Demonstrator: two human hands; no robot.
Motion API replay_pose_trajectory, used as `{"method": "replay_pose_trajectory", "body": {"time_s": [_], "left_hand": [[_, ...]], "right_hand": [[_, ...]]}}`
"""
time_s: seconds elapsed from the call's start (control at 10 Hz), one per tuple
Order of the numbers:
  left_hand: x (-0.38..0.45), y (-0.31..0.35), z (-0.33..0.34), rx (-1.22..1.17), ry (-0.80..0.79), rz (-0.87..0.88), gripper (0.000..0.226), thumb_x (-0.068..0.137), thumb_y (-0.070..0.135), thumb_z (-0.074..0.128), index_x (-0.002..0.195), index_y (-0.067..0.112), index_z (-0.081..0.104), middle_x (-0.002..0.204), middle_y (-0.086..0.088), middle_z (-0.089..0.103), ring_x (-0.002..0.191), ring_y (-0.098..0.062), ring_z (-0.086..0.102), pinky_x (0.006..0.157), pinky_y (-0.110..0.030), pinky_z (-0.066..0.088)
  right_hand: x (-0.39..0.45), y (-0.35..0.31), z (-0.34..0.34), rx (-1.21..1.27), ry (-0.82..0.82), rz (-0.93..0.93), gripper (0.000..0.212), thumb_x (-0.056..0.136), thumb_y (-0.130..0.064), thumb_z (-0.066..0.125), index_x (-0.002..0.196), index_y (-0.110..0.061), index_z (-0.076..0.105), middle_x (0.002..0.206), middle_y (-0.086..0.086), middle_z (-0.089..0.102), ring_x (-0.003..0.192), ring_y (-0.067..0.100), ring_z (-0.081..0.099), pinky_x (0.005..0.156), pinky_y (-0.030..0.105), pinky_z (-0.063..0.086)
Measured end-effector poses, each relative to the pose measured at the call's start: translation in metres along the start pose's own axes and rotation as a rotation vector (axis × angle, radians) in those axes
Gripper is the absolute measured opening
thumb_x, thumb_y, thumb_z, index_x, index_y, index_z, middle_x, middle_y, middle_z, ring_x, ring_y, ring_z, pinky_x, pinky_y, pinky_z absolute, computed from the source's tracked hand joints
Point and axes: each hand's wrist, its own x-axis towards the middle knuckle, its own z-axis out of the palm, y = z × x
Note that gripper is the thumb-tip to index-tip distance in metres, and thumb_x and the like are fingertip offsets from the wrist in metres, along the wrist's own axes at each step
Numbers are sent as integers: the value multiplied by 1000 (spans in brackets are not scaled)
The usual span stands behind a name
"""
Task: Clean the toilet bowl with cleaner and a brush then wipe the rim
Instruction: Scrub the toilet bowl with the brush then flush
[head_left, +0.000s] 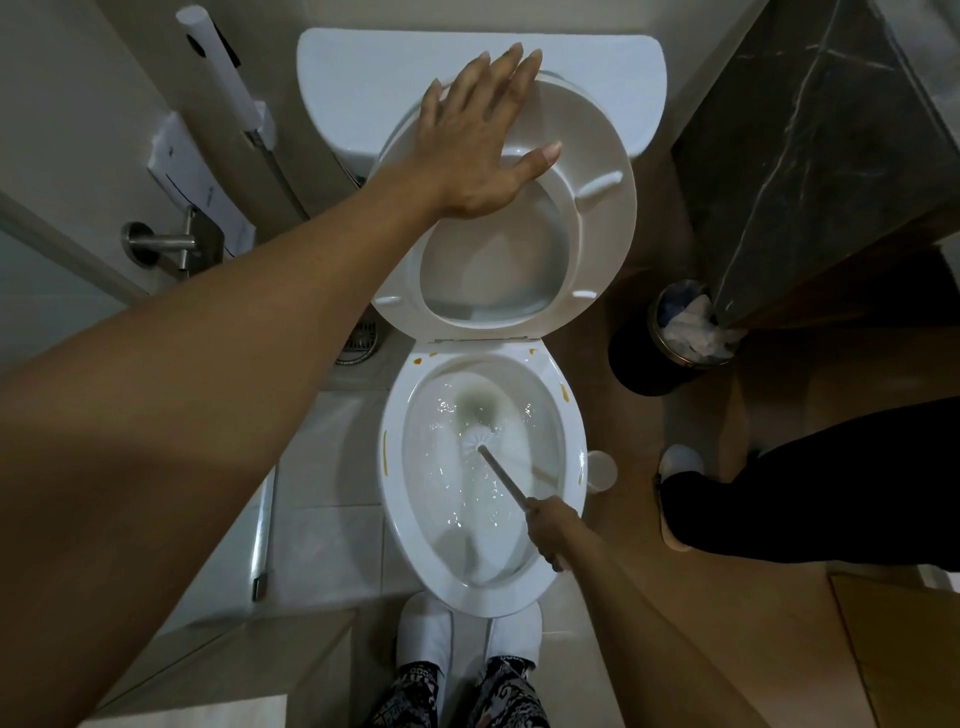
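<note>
The white toilet bowl (566, 457) lies below me with water swirling inside. Yellow-brown stains mark its rim at the left, right and back. My right hand (553, 530) grips the grey handle of the toilet brush (480, 441), whose white head is down in the water near the drain. My left hand (483, 140) rests flat, fingers spread, on the raised seat (608, 223), which leans back against the cistern (363, 83).
A black waste bin (639, 358) holding crumpled tissue stands right of the bowl beside a dark marble cabinet (810, 156). Another person's dark-trousered leg and white slipper (680, 462) are at the right. A small white holder (602, 470) sits by the bowl. My white slippers (423, 634) touch the bowl's front.
</note>
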Motion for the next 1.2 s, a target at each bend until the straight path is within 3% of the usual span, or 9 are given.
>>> {"method": "replay_pose_trajectory", "body": {"time_s": [0.1, 0.2, 0.3, 0.9, 1.2], "left_hand": [[-1, 0, -1, 5, 5, -1, 77, 93, 63, 26, 152, 22, -2, 160, -2, -4, 147, -25, -5, 115, -52, -2], [-1, 1, 0, 4, 12, -2, 77, 93, 63, 26, 152, 22, -2, 160, -2, -4, 147, -25, -5, 115, -52, -2], [0, 0, 1, 18, 17, -3, 77, 93, 63, 26, 152, 22, -1, 160, -3, -3, 147, -25, -4, 115, -52, -2], [-1, 0, 0, 10, 3, 4, 77, 93, 63, 25, 152, 21, -2, 160, -4, -4, 146, -25, -5, 115, -52, -3], [-1, 1, 1, 10, 19, 4, 76, 93, 62, 26, 152, 22, -1, 160, -3, -2, 147, -25, -4, 115, -51, -3]], "right_hand": [[-9, 24, -12, 327, -101, 111, 42, 103, -19, 32, 144, -11, 39, 62, 5, 39, 32, 10, 37, 35, 18, 29], [-13, 31, -19, 359, -95, 64, 40, 103, -17, 34, 142, -18, 44, 59, 5, 37, 32, 7, 31, 37, 20, 28], [-11, 21, -17, 336, -84, 52, 40, 102, -17, 34, 141, -22, 45, 62, 4, 39, 45, 10, 33, 40, 20, 29], [-34, 21, -51, -31, -175, -63, 41, 102, -29, 38, 142, -34, 42, 66, 4, 45, 47, 10, 37, 38, 19, 35], [-12, -15, -17, 332, -78, -123, 43, 102, -26, 36, 144, -30, 41, 60, 0, 35, 47, 12, 30, 38, 17, 25]]}}
